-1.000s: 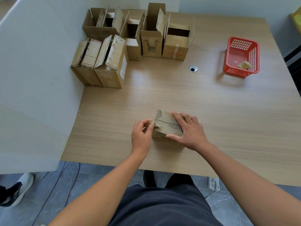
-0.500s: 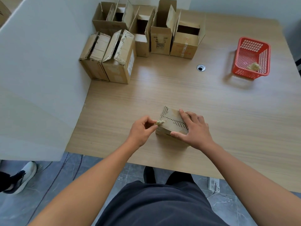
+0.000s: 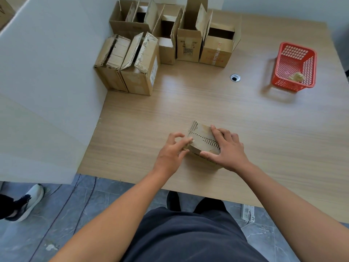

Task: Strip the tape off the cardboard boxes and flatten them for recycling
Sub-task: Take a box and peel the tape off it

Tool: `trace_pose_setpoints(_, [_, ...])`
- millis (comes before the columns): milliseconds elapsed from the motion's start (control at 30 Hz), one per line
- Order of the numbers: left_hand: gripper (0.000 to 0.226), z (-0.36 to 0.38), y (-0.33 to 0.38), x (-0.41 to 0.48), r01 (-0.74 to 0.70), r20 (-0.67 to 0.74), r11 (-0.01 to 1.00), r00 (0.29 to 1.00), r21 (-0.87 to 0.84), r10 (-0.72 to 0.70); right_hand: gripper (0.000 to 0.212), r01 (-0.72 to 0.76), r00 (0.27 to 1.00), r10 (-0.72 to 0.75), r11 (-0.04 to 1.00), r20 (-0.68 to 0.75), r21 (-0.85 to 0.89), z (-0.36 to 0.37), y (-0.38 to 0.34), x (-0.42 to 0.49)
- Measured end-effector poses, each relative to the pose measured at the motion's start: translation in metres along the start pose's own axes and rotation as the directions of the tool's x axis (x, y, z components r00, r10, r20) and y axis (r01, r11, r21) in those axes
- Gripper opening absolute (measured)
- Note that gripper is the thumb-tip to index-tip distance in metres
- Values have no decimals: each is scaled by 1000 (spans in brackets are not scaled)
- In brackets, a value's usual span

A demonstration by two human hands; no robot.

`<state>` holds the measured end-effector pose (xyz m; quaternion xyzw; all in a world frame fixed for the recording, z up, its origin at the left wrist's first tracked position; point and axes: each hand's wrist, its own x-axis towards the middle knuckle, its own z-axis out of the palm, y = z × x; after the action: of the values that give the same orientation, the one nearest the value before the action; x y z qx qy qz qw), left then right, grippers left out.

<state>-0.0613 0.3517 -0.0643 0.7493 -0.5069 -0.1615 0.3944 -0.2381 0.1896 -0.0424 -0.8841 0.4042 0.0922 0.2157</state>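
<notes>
Fingers (image 3: 184, 142) of the left hand (image 3: 170, 155): thumb and forefinger are closed together on a tape shred (image 3: 191, 141) at the left end of the small box (image 3: 203, 138); the other fingers are lifted off it. The right hand (image 3: 229, 149) clamps the same box from the right, fingers spread over its top and thumb against the near face, holding it down on the surface (image 3: 207, 103) near the front edge. The box's long axis runs from far-left to near-right, and the torn seam follows it. The shred lies at the left fingertips, so the left hand is the nearer one; the pull is judged to go leftward. The white partition (image 3: 47, 72) bounds that side, well apart. The red basket (image 3: 283, 53) stands far right, holding a tape wad (image 3: 296, 77). The waiting boxes (image 3: 136, 72) are grouped at the far left corner.
</notes>
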Motion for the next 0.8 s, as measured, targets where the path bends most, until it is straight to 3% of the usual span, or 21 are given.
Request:
trace_pose_setpoints(67, [40,0,-5,2,-35,-16,999,999,-18,34,111,38,998,-37,999,60,-12,-4,5,1])
trace_pose_setpoints(133, [37,3,-6,0,82,-46,980,995,-182,-92,112,57,995,-56,998,86,-18,-5,8,1])
trace_pose_setpoints(233, [39,16,5,-2,276,-66,834,935,-478,-348,111,27,998,-28,1000,58,3,-2,5,-1])
trace_pose_setpoints(333, [38,26,12,-6,305,-53,694,895,-652,-443,105,-12,1000,12,1000,9,15,4,0,-5])
trace_pose_setpoints(467, [29,27,17,-11,355,22,592,869,-724,-494,94,-38,998,40,999,-50,33,8,-3,-14])
trace_pose_setpoints(633, [27,34,27,-3,390,29,467,791,-794,-612,96,-84,990,84,996,-115,2,14,-7,-23])
trace_pose_setpoints(700, [34,30,24,3,394,21,520,812,-758,-583,96,-120,984,121,993,-133,19,16,-8,-26])
trace_pose_setpoints(800, [34,25,18,11,380,-65,815,891,-437,-450,97,-161,974,169,985,-151,66,18,-10,-31])
